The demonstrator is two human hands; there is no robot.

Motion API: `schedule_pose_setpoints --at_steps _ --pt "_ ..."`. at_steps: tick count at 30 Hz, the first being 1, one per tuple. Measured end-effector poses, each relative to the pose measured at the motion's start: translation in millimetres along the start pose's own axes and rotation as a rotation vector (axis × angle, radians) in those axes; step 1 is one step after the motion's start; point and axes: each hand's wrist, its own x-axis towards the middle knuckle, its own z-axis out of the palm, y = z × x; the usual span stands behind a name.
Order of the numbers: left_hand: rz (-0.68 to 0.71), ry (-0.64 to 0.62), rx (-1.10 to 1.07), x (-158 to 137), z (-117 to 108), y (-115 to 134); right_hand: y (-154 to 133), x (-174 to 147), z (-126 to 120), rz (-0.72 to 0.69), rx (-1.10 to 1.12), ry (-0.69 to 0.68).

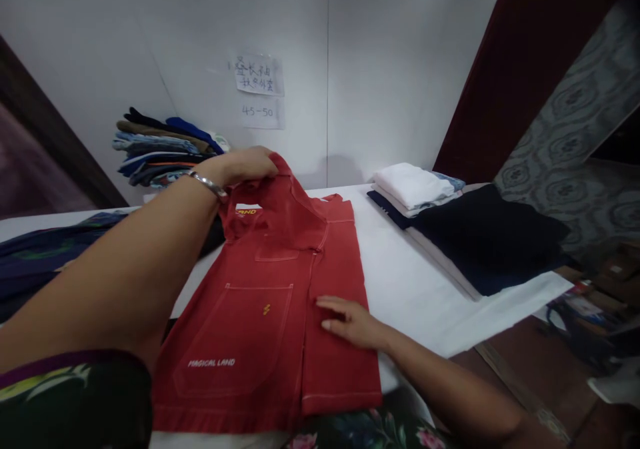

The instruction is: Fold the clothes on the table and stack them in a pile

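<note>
A red jacket [240,329] with white stitching, a pocket and "MAGICAL LAND" lettering lies on the white table, its right-hand part folded inward. At its far end, my left hand [253,164] is closed on the raised red cloth, which looks like a sleeve; my fingertips are partly hidden by the fabric. A silver bracelet circles that wrist. Lower down, my right hand [353,322] rests on the folded strip of the jacket, fingers stretched and thumb apart, holding nothing.
A stack of folded clothes [160,149] stands at the back left, and dark garments [60,249] lie at the left. On the right are white folded clothes [413,186] and a large black garment [493,236]. Handwritten paper signs [260,92] hang on the wall.
</note>
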Motion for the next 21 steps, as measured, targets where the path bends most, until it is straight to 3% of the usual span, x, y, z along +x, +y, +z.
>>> schedule_pose_setpoints --at_steps 3,6,8,12,15,21 --pt "-0.126 -0.086 0.401 -39.0 29.6 3.2 4.6 19.4 -23.9 0.101 0.391 0.237" --pt "0.030 -0.224 0.728 -113.6 74.5 -17.3 11.4 40.7 -48.8 0.228 0.735 0.400" --pt "0.131 -0.454 0.909 -170.7 102.8 -45.1 17.0 51.8 -60.3 0.295 0.880 0.430" --pt "0.106 -0.800 1.199 -252.8 134.3 -102.6 29.8 64.0 -67.7 0.369 0.996 0.338" --pt "0.122 -0.798 1.310 -270.8 138.6 -118.1 39.2 71.2 -69.1 0.378 1.022 0.355" --pt "0.021 -0.683 1.203 -265.3 140.8 -103.6 55.5 93.6 -79.6 0.324 0.804 0.543"
